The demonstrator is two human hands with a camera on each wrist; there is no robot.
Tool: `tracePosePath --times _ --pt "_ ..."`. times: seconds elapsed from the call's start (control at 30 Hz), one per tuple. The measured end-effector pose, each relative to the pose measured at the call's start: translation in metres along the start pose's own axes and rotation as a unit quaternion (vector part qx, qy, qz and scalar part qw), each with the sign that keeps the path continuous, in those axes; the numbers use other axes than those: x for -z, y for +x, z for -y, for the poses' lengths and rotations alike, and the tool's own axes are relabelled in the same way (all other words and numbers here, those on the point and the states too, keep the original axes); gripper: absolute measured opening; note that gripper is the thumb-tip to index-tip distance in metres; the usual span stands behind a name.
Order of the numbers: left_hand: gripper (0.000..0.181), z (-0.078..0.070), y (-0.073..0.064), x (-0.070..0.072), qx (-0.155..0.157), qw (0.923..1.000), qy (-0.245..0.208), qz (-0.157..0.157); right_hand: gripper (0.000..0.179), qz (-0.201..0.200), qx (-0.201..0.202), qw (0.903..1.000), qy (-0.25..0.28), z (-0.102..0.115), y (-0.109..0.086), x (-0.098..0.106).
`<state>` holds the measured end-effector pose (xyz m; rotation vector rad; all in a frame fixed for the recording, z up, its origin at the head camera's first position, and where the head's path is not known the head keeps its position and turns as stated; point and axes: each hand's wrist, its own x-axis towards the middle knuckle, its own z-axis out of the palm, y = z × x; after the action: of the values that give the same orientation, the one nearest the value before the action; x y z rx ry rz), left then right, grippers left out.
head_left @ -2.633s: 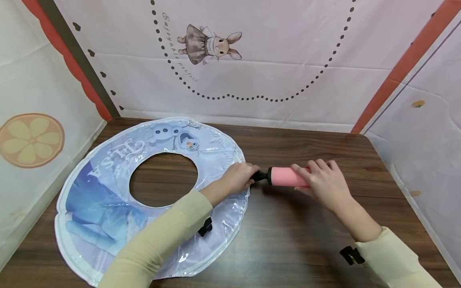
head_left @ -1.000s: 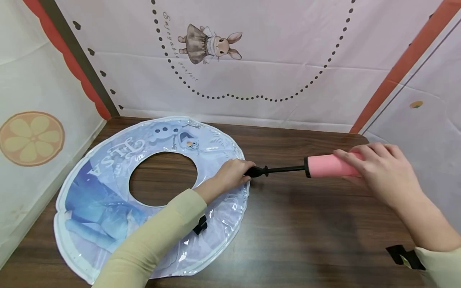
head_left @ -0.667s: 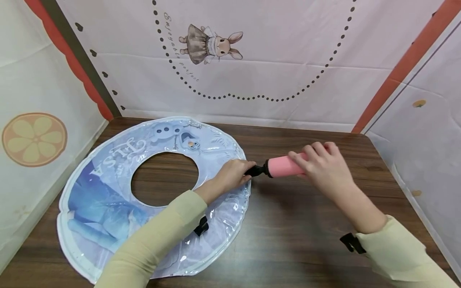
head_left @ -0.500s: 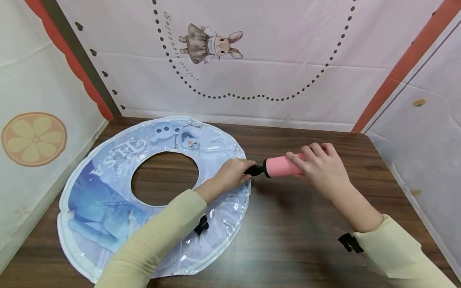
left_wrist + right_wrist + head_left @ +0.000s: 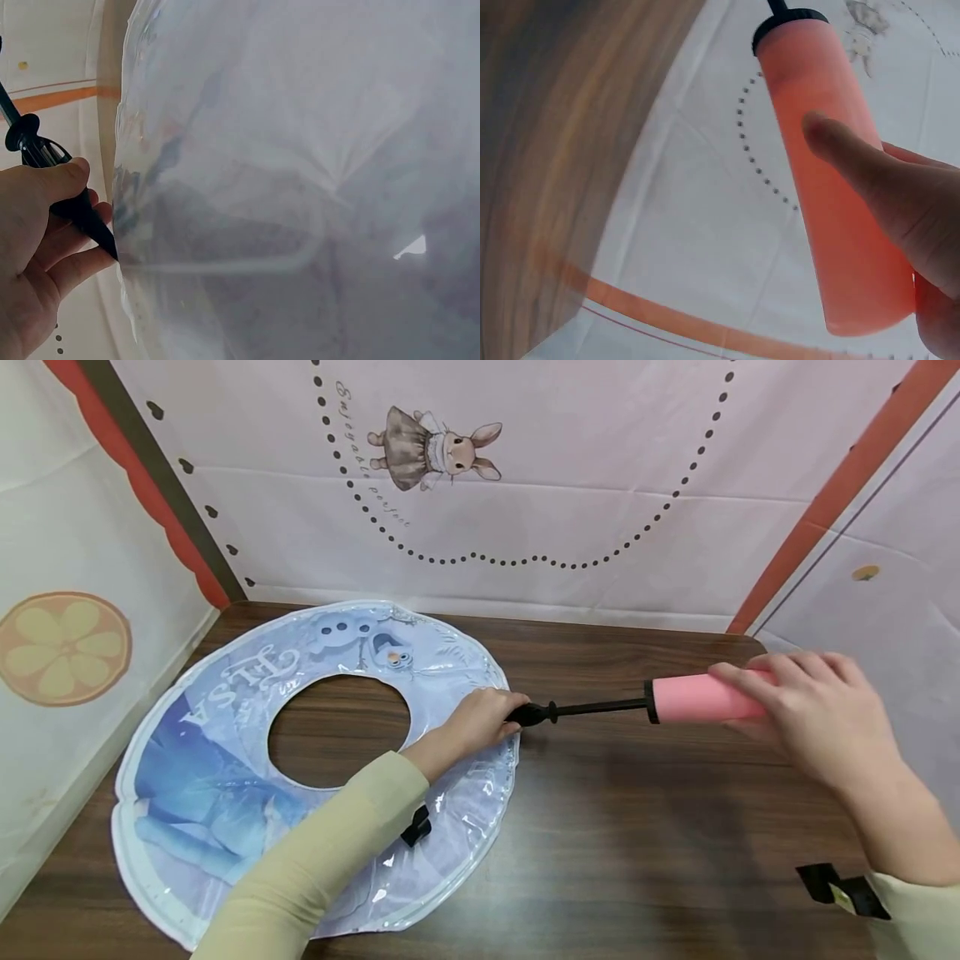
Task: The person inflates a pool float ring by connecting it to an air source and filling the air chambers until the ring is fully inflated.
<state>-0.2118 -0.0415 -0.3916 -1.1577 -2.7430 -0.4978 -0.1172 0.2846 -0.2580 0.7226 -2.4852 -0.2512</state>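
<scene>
We see the inflatable ring (image 5: 217,777) lying on the dark wooden surface (image 5: 637,893), toward 8 o'clock in the head view, creased and glossy. Around its hole, white lettering (image 5: 243,685) sits near 10 o'clock, a printed snowman (image 5: 393,652) near 1 o'clock and a blue printed figure (image 5: 217,814) near 8 o'clock.

At the ring's 3 o'clock edge we find the left hand (image 5: 480,720). Its fingers (image 5: 82,268) pinch the black tapered end (image 5: 94,225) of the hand pump, whose tip meets the ring's edge; we cannot tell whether it goes inside.

From there a thin black rod (image 5: 603,707) runs out toward 3 o'clock, well exposed, to the black collar (image 5: 651,702) on the pink barrel (image 5: 693,699). The right hand (image 5: 825,718) grips the far part of that barrel, its fingers (image 5: 855,161) curled round it, and holds it above the surface.

Both sleeves (image 5: 300,868) are pale yellow-green. At 12 o'clock in the head view we see a pale cloth (image 5: 585,443) with a rabbit (image 5: 408,447) printed sideways; at 9 o'clock, a printed orange slice (image 5: 63,647).
</scene>
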Motion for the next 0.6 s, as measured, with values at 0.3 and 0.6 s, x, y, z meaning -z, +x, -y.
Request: tracePosePath --times 0.3,0.6 --pt "0.025 -0.003 0.0 -0.003 -0.018 0.9997 0.008 -0.012 0.055 -0.032 0.073 0.9966 -0.023 0.053 0.033 -0.046" --pt "0.029 -0.003 0.001 -0.001 -0.006 0.9999 -0.001 -0.009 0.057 -0.026 0.08 0.9962 -0.021 0.058 0.038 -0.055"
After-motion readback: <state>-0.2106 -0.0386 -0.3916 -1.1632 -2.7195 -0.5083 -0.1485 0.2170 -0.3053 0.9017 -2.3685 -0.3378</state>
